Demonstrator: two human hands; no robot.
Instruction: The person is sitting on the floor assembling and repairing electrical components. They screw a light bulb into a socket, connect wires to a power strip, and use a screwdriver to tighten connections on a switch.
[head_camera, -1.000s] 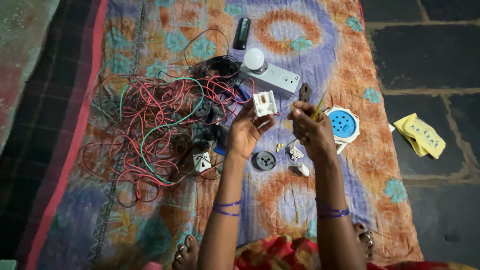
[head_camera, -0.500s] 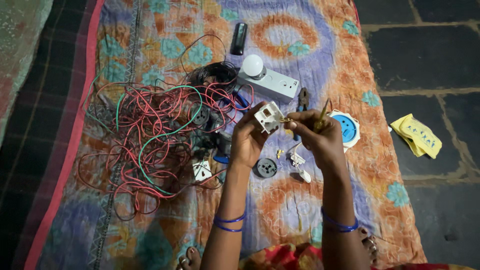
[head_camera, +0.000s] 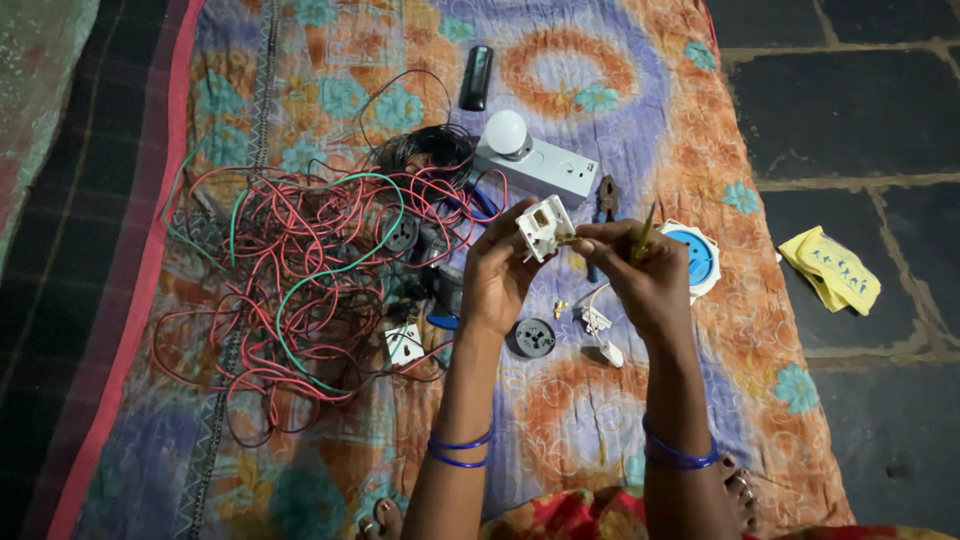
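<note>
Two hands: left hand (head_camera: 497, 275) holds white socket (head_camera: 545, 226) tilted; right hand (head_camera: 640, 270) touching.

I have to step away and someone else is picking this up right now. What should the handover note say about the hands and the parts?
Left hand: holds a small white socket part up over the cloth.
Right hand: grips a thin yellowish tool, its fingers at the part's edge.
On the cloth: tangled red and green wires at left, white board with bulb, pliers, blue round piece, black round piece, loose small white pieces.
Done: part lifted, tool brought to it.
Left: work on the part looks unfinished; loose pieces remain unfitted.
</note>
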